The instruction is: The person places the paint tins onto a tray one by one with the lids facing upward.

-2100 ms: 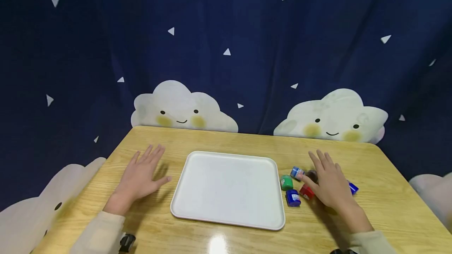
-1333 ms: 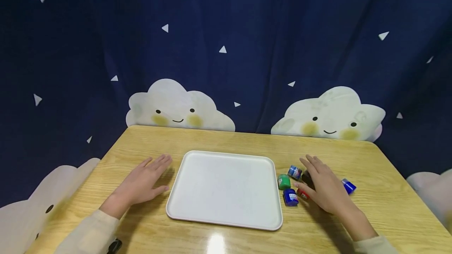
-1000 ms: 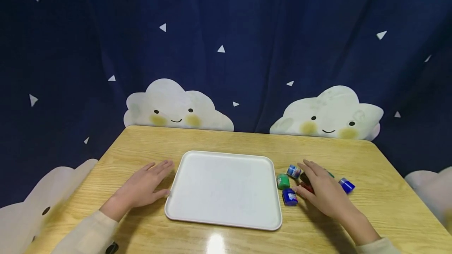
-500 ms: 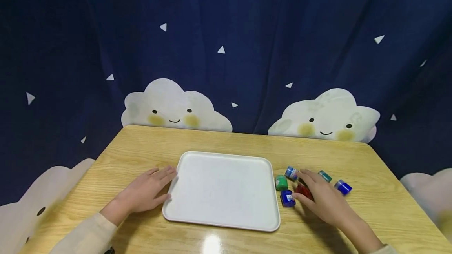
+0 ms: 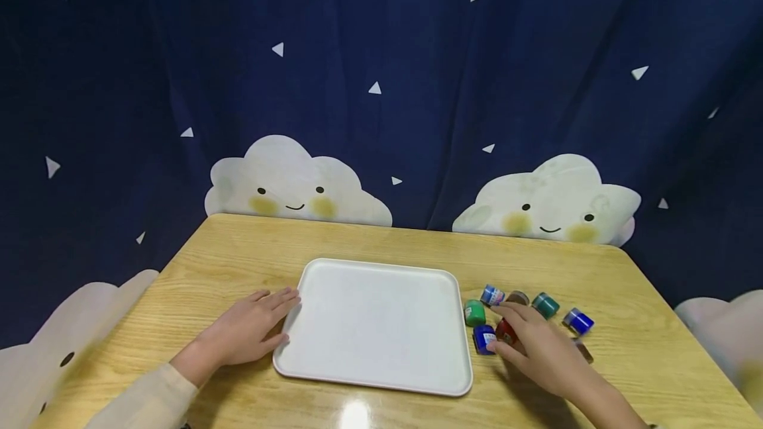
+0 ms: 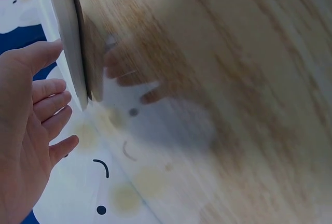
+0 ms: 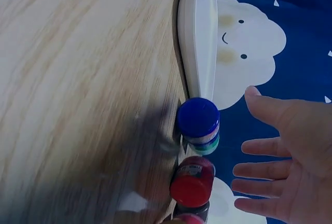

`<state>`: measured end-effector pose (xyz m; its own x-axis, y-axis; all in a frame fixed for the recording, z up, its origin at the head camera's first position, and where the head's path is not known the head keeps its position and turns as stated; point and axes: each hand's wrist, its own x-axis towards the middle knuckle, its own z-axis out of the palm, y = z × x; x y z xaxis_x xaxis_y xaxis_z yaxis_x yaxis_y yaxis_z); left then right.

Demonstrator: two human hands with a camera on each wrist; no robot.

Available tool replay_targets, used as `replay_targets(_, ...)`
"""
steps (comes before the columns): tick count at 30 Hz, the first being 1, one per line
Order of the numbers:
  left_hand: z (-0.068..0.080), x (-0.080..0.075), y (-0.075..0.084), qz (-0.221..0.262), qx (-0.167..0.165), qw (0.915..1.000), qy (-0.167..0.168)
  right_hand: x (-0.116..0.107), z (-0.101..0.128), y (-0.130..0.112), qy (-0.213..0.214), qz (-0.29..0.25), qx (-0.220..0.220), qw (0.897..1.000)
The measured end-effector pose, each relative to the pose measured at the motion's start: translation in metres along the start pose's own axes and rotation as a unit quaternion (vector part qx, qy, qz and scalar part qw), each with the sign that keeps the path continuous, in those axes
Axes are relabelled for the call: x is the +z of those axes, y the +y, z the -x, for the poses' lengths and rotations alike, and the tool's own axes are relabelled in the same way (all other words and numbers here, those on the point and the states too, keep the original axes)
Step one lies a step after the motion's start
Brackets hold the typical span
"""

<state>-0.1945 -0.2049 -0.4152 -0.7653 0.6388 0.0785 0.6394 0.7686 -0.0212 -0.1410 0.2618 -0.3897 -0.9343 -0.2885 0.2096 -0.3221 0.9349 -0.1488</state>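
Note:
A white tray (image 5: pixel 372 330) lies flat on the wooden table. My left hand (image 5: pixel 247 330) is at its left rim, fingers extended, thumb and fingertips right at the edge. Small paint jars sit to the right of the tray. My right hand (image 5: pixel 545 353) hovers over them palm down with relaxed fingers; in the right wrist view nothing is in its grasp. Closest to its thumb is a dark blue jar (image 5: pixel 484 339), and under its fingers a red jar (image 7: pixel 191 185), partly covered in the head view. A green jar (image 5: pixel 474 313) stands against the tray's right side.
Around the right hand are more jars: a light blue one (image 5: pixel 492 294), a brown one (image 5: pixel 517 297), a teal one (image 5: pixel 545 305) and a blue one (image 5: pixel 578 321) on its side. Behind the table (image 5: pixel 417 243) hangs a dark blue curtain (image 5: pixel 334 85) with clouds.
My left hand has come down and right to the tray's left rim. The right hand has lowered and shifted slightly toward me, uncovering the brown and teal jars.

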Motion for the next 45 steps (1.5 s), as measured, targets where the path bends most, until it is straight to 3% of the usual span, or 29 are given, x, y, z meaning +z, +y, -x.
replay_targets(10, 0.0, -0.001, 0.002, -0.011, 0.012, 0.9998, 0.009, -0.002, -0.002, -0.011, -0.022, -0.022, -0.002, 1.0)
replay_targets(24, 0.0, -0.002, 0.004, -0.005, 0.008, 0.9999, -0.01, 0.004, -0.004, -0.017, -0.06, -0.035, 0.045, 0.997)
replay_targets(45, 0.001, 0.002, 0.004, 0.0, -0.002, 0.9998, -0.017, 0.015, -0.01, -0.019, -0.074, -0.061, 0.036, 0.995)
